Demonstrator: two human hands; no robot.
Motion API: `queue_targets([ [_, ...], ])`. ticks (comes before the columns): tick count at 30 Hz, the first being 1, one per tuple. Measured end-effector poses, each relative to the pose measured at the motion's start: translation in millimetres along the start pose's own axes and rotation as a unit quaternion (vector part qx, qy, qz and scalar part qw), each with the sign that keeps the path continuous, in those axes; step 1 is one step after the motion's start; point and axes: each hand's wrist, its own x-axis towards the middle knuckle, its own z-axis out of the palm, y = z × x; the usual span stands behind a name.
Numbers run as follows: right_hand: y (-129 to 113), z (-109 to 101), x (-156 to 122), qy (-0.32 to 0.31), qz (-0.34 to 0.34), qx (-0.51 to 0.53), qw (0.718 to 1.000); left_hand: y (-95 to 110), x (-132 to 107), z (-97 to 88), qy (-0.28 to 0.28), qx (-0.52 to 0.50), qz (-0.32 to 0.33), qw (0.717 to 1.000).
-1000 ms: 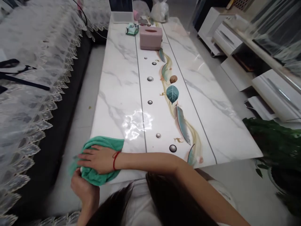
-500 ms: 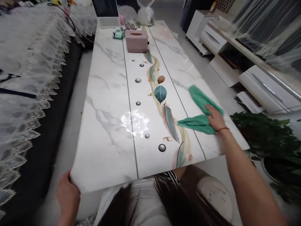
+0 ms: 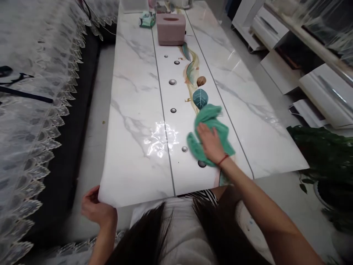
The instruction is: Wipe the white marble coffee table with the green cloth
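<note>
right hand (image 3: 211, 143) lies flat with the fingers spread open, palm pressing a green cloth (image 3: 209, 117) onto the table (image 3: 138, 110), a little right of the frame's centre. it grips nothing; the cloth is held only by that downward pressure. left hand (image 3: 96, 209), at the lower left, is curled around the table's near corner, fingers closed on the edge.

the cloth looks soft, light and limp: it bunches in folds around the palm and spreads out past the fingers toward the top of the frame. it would likely slide easily on so smooth a top, and a flat palm on its middle seems the surest hold, since a pinched edge would let the rest trail. it is not fragile.

the tabletop is glossy white marble pattern with grey veins and a printed band of leaves and round beads down its middle. a bright patch of glare (image 3: 161, 138) sits left of the cloth. it looks hard and slick.

at the top centre stand a pink tissue box (image 3: 171, 24) and a small teal packet (image 3: 147, 19). a lace cover (image 3: 33, 73) drapes over dark seating along the left side. white cabinets (image 3: 325, 92) run down the right, with a leafy plant (image 3: 325, 158) at the lower right.
</note>
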Motion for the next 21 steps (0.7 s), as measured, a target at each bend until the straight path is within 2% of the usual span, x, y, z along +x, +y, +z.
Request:
queue_targets([
  [1,-45,9,26,-0.019,0.007,-0.007,1.0,0,0,0.7,0.003,-0.004,-0.003,1.0],
  [2,-91,18,48,-0.042,-0.021,-0.008,0.999,0,0,1.7,0.003,-0.007,-0.005,1.0],
  [5,-212,39,88,-0.095,-0.193,-0.019,0.976,0,0,5.6,-0.002,-0.024,-0.015,1.0],
  [7,-264,47,93,-0.108,-0.306,-0.039,0.945,-1,0,7.3,-0.004,-0.039,-0.025,0.999],
  [9,-289,49,90,-0.113,-0.368,-0.051,0.921,-1,1,7.4,-0.008,-0.045,-0.031,0.998],
  [11,-288,47,84,-0.121,-0.378,-0.042,0.917,-2,1,6.7,-0.018,-0.04,-0.03,0.999],
  [14,-258,40,73,-0.132,-0.354,-0.013,0.926,-3,2,6.6,-0.008,-0.031,-0.028,0.999],
  [18,-194,28,47,-0.125,-0.3,0.027,0.945,-5,6,7.8,0.005,-0.022,-0.029,0.999],
  [21,-132,12,13,-0.107,-0.23,0.041,0.966,-5,7,7.6,0.001,-0.019,-0.029,0.999],
])
